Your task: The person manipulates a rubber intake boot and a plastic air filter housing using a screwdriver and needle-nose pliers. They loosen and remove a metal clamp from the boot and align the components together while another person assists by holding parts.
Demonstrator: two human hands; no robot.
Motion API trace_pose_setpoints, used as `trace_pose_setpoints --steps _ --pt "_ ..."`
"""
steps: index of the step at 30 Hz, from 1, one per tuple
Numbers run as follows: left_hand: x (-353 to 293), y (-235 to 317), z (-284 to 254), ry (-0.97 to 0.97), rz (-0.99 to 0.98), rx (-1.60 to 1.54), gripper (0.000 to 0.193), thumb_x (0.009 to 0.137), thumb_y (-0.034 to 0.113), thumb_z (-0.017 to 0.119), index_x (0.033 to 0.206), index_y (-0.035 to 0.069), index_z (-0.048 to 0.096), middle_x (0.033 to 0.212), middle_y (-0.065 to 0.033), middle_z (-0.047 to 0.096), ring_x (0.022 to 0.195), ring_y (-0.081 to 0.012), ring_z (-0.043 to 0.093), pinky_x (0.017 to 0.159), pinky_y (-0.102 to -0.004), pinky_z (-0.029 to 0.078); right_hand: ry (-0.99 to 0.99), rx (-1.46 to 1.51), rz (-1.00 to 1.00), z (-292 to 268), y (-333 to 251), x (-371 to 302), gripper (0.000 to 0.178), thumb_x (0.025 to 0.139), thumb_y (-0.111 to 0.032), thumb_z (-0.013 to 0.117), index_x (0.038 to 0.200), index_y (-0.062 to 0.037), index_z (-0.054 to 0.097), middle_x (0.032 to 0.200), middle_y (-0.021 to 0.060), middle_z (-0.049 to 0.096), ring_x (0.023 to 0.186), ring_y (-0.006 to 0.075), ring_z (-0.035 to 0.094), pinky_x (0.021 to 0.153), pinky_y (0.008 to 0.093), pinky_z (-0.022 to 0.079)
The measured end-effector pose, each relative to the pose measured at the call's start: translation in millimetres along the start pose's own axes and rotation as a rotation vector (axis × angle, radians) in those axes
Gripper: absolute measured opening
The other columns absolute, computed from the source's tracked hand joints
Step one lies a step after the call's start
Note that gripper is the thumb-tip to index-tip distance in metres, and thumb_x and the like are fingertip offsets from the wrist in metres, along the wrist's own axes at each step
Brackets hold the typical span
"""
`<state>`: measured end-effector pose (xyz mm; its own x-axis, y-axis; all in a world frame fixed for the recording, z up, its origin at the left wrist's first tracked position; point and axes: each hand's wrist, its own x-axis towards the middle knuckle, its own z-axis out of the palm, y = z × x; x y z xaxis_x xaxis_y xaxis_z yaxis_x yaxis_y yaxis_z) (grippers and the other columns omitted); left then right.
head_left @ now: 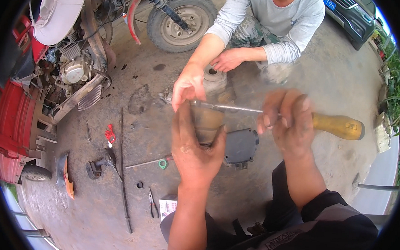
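In my left hand [193,158] is a brownish, rounded hollow-looking part [209,121]; my fingers and thumb wrap round its sides, and blur hides its exact kind. My right hand [289,115] is closed around the shaft of a long screwdriver [338,126], near its yellow handle. The shaft runs level to the left across the top of the part, with its tip by my left fingertips. A co-worker's hand [190,84] reaches down to that same spot, close to the tip. Just right of the part, a black plastic cover [241,147] lies on the ground.
A partly dismantled red motor vehicle [73,70] stands at the left. On the concrete lie a cordless power tool [101,165], a long metal rod [121,175], pliers [152,203] and a black ring [139,185]. The co-worker [275,34] squats opposite me; a dark car [347,15] is behind.
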<state>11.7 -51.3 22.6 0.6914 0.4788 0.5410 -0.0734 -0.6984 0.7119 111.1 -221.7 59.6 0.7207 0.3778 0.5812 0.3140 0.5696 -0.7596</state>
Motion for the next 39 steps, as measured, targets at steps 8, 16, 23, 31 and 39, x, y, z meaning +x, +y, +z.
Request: trace_pose_setpoints --steps 8,16,23,31,39 --pt "-4.1 -8.6 9.5 0.029 -0.015 -0.054 0.089 0.081 0.019 0.091 0.152 -0.009 0.046 0.137 -0.0288 0.059 0.126 -0.0435 0.06 0.107 -0.0491 0.05 0.145 -0.154 0.11 1.6 -14.8 1.2 0.057 0.113 -0.045 0.052 0.074 -0.0038 0.048 0.081 0.0213 0.065 0.065 0.0188 0.057 0.058 0.0322 0.052" --pt "-4.0 -10.4 8.2 0.007 -0.073 -0.082 0.083 0.085 0.026 0.089 0.147 -0.014 0.051 0.134 -0.0267 0.06 0.123 -0.0411 0.064 0.104 -0.0463 0.053 0.063 -0.143 0.112 3.1 -17.3 -1.2 0.056 0.112 -0.043 0.053 0.072 -0.0039 0.048 0.079 0.0223 0.066 0.061 0.0191 0.057 0.056 0.0312 0.049" --pt "-3.4 -4.0 9.1 -0.007 -0.079 -0.017 0.079 0.081 0.022 0.09 0.141 -0.014 0.056 0.128 -0.0271 0.063 0.118 -0.0414 0.067 0.101 -0.0465 0.054 -0.056 -0.167 0.094 16.7 -9.8 -7.3 0.049 0.113 -0.035 0.054 0.075 -0.0029 0.054 0.08 0.0172 0.067 0.064 0.0156 0.058 0.061 0.0296 0.049" --pt "-5.0 3.7 11.7 -0.028 -0.11 0.048 0.083 0.076 0.022 0.092 0.141 -0.014 0.056 0.128 -0.0284 0.063 0.117 -0.0445 0.067 0.099 -0.0476 0.056 -0.12 -0.409 0.047 24.7 -6.3 -6.7 0.05 0.114 -0.038 0.052 0.082 -0.0002 0.064 0.073 0.0059 0.064 0.065 0.0123 0.058 0.06 0.029 0.047" --pt "-8.0 2.5 14.8 0.015 -0.038 0.105 0.082 0.075 0.021 0.092 0.141 -0.013 0.056 0.128 -0.0285 0.063 0.114 -0.0467 0.067 0.094 -0.0496 0.058 -0.093 -0.53 0.156 29.5 -12.4 -2.2 0.058 0.113 -0.04 0.048 0.067 -0.0046 0.046 0.069 0.0115 0.06 0.058 0.0166 0.053 0.054 0.0322 0.041"
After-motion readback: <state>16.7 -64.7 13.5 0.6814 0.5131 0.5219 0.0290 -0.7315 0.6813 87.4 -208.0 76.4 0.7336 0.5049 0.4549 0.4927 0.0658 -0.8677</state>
